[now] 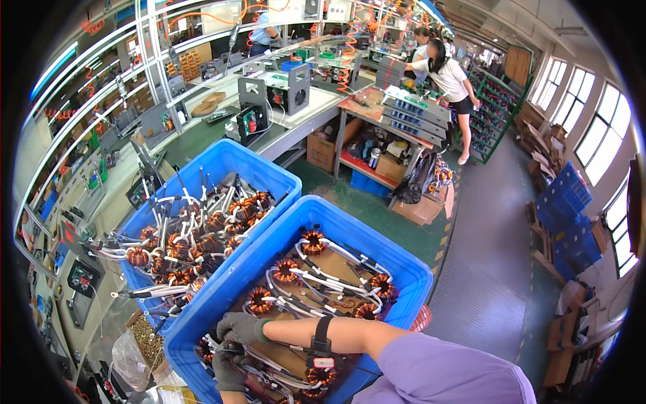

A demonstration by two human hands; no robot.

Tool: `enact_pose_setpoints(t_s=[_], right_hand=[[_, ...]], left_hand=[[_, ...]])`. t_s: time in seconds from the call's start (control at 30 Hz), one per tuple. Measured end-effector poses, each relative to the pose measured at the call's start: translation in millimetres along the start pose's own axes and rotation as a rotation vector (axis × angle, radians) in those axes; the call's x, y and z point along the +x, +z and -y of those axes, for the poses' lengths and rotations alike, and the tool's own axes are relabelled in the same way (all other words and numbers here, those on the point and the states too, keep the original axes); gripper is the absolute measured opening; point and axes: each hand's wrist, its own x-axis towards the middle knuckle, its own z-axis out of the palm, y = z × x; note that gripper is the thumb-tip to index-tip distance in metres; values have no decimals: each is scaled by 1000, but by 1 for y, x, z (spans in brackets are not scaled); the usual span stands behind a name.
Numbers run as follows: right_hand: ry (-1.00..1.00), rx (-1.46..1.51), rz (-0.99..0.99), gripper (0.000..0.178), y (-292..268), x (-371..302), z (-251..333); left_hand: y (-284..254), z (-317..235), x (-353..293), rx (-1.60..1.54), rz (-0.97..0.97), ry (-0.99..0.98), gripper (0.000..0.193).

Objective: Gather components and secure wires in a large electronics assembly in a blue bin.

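Note:
My right hand [242, 329], in a dark grey glove, reaches into the front-left corner of the nearer blue bin [412, 275]. Its fingers curl downward. Just below it is my left hand [229, 370], gloved the same way, with its fingers bent in. Whatever the two hands grip is hidden beneath them. Beside them, at the bin's left wall, lies a copper-wound ring coil [205, 350]. More coils with white and black leads, such as one coil [313, 242] at the far end, lie in rows on a cardboard sheet [328, 267].
A second blue bin [286, 182], heaped with tangled coils and leads, adjoins on the left. Further left runs a workbench [101, 202] with metal-cased units. Behind stands a table [363, 102] with stacked grey panels. A person [447, 77] stands near a green rack [494, 111].

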Motion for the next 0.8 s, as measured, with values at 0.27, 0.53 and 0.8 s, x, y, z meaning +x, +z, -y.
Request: enact_pose_setpoints(t_s=[0.27,0.53,0.8], right_hand=[[76,108,120,23,-10,1,1],[-252,-496,167,13,-17,-2,22],[-675,-897,-26,10,-44,10,56]], left_hand=[[0,5,-5,-21,-68,10,7],[-5,3,-3,57,-53,-25,8],[-20,6,6,181,57,-154,32]])
